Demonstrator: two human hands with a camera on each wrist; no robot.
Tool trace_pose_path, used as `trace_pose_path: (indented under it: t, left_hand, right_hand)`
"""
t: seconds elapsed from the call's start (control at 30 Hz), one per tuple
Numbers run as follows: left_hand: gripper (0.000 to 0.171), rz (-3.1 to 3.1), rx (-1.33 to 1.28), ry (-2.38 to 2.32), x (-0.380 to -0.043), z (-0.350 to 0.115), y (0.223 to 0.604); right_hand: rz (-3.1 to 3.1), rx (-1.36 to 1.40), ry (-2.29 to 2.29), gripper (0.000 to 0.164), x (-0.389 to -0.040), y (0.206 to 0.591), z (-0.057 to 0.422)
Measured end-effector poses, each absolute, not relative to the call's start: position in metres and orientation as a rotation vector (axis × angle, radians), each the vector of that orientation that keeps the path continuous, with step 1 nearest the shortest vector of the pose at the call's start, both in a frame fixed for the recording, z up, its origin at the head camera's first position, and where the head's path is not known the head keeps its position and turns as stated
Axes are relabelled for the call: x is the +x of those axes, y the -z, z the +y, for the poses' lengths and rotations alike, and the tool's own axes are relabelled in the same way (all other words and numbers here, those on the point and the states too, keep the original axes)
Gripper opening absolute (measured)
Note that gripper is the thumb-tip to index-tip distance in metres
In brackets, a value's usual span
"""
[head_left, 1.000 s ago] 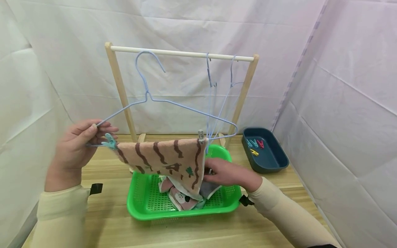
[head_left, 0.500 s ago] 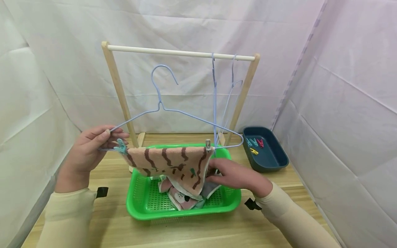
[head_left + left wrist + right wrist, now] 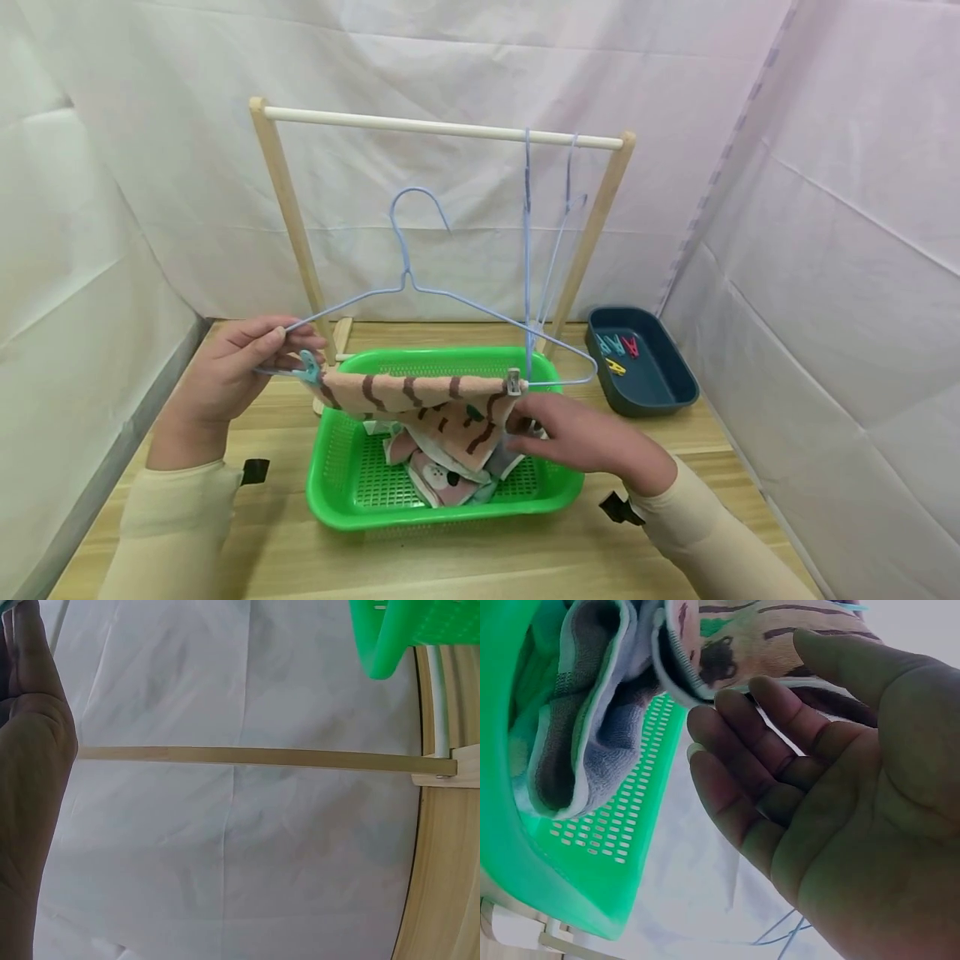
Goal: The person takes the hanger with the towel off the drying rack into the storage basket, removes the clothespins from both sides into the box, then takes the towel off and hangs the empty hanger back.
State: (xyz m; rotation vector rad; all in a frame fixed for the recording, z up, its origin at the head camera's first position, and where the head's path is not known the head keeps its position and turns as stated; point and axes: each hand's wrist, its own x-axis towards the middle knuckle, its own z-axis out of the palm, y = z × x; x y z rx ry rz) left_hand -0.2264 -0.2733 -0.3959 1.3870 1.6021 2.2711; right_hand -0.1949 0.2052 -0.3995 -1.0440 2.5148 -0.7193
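My left hand (image 3: 240, 367) pinches the left end of a light blue wire hanger (image 3: 465, 302) between thumb and fingers. Over the hanger's lower bar hangs a peach towel (image 3: 427, 393) with brown stripes. A teal clothespin (image 3: 309, 367) clips its left end, and a clear grey clothespin (image 3: 513, 382) its right. Beside the towel's right edge is my right hand (image 3: 577, 433); in the right wrist view its fingers (image 3: 735, 787) are loosely bent around nothing, close to the towel (image 3: 757, 645). In the left wrist view only part of the left hand (image 3: 34, 735) shows.
Below the towel stands a green basket (image 3: 442, 518) holding several folded cloths (image 3: 442, 482). Behind it, a wooden rack with a white rail (image 3: 435, 127) carries blue hangers (image 3: 527, 250) on its right side. A dark blue tray (image 3: 667, 375) with several clothespins (image 3: 615, 350) sits at right.
The left hand has brought the hanger and towel down and to the right, the towel's lower part folding into the basket. My right hand has shifted slightly right and down.
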Motion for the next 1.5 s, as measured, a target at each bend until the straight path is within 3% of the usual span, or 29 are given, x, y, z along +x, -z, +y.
trace_pose_path:
  t: [0.47,0.63,0.83,1.0,1.3,1.5]
  left_hand:
    - [0.052,1.658,1.402,-2.188,-0.223,-0.267,0.412]
    - [0.051,1.657,1.403,-2.191,-0.222,-0.264,0.415]
    - [0.049,1.662,1.386,-2.215,-0.222,-0.262,0.417]
    - [0.048,1.719,1.340,-2.222,-0.220,-0.261,0.416]
    - [0.044,1.824,1.264,-2.217,-0.219,-0.258,0.416]
    - [0.041,1.923,1.194,-2.199,-0.220,-0.255,0.416]
  right_hand:
    - [2.450,-1.190,0.744,0.017,-0.161,0.374,0.211]
    - [2.473,-1.397,1.011,0.003,-0.153,0.364,0.211]
    - [2.666,-1.539,1.231,0.026,-0.154,0.360,0.208]
    - [2.957,-1.537,1.261,0.023,-0.158,0.363,0.208]
    - [3.237,-1.543,1.021,0.069,-0.166,0.368,0.199]
    - [3.221,-1.523,1.053,0.056,-0.173,0.371,0.195]
